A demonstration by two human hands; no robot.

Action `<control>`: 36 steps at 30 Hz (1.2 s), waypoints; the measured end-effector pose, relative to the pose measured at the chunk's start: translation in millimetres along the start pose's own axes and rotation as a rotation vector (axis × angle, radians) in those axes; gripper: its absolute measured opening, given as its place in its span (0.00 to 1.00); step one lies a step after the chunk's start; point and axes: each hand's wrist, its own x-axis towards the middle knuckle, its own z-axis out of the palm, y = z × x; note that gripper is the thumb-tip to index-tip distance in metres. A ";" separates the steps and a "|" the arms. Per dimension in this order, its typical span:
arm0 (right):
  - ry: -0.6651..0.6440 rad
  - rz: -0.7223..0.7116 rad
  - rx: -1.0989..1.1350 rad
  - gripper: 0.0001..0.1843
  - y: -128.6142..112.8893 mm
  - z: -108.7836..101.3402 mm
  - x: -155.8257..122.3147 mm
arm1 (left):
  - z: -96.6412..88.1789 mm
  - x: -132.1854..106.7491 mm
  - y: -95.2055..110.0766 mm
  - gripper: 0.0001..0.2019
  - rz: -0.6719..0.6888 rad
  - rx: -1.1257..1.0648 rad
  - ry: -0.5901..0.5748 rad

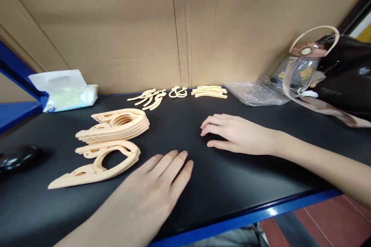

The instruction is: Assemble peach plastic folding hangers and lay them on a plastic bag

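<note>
Hangers [127,133], cream-coloured and folded, lie in a layered stack on the left part of the black table [246,185], and we see another folded hanger [98,175] just in front of them. Our left hand [158,189] is palm down beside that nearer hanger, fingers stretched out, gripping nothing. Our right hand [240,133] is palm down too, free and loosely spread, well apart from the hangers; our two hands are apart from each other. Along the back, before the cardboard [116,27], we have loose cream pieces in three groups: curved arms [149,96], hooks [182,94] and slim strips [210,92]. Clear plastic [255,94] lies to their right, near a strapped bottle [304,69] and a black bag [350,77]; a packet [71,98] sits at back left.
</note>
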 end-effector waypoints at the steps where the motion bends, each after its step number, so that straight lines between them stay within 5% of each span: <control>1: 0.013 -0.006 -0.010 0.14 2.4 1.1 3.5 | 4.8 11.5 3.5 0.24 0.078 0.086 0.027; 8: 0.121 -0.097 -0.076 0.14 29.4 15.6 56.9 | 22.0 49.5 -1.7 0.17 0.255 0.032 -0.056; 13: 0.211 -0.143 -0.072 0.20 42.6 28.0 123.8 | 21.7 48.4 -10.2 0.15 0.132 -0.220 -0.054; 18: 0.165 -0.164 -0.093 0.21 49.0 37.7 172.8 | 22.2 48.6 -13.1 0.14 0.091 -0.323 -0.074; 21: 0.164 -0.182 -0.070 0.20 49.7 39.0 168.3 | 22.6 48.5 -12.6 0.14 0.092 -0.325 -0.081; 30: 0.143 -0.146 -0.090 0.20 35.3 21.6 86.0 | 23.2 50.4 -9.4 0.12 0.072 -0.322 -0.029; 36: 0.206 -0.125 -0.168 0.19 44.3 30.5 123.4 | 23.2 51.4 -9.3 0.12 0.075 -0.323 -0.041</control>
